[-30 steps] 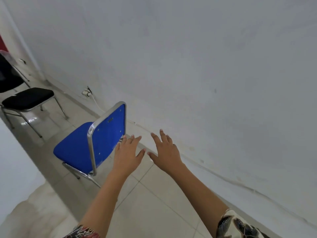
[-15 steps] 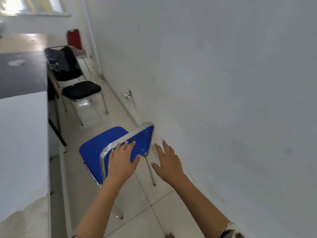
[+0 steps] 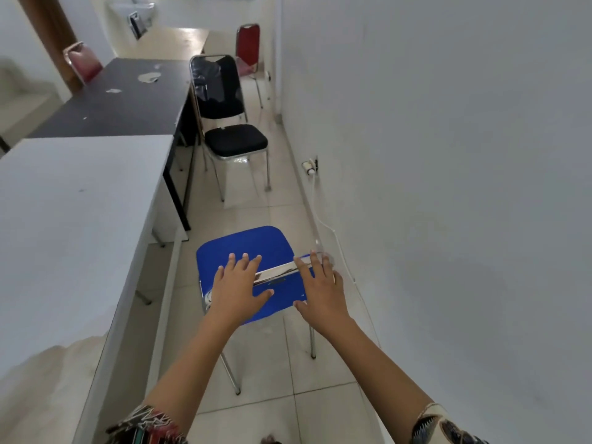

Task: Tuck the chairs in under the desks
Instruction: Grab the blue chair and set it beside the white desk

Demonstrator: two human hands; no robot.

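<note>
Fingers [image 3: 245, 262] of left hand [image 3: 238, 288] and right hand [image 3: 320, 290] are spread straight over the chrome back rail [image 3: 278, 270] of the blue padded chair [image 3: 250, 245], standing at 3 o'clock of the white rectangular desk [image 3: 73, 203].

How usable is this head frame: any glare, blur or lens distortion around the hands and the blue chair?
Head view: glare whitens the chrome rail of the blue chair between the left hand and right hand; the right hand's fingertips and the rail corner look smeared by motion; the wide-angle lens bows the white desk edge and the wall; the room's far end is overexposed.
</note>
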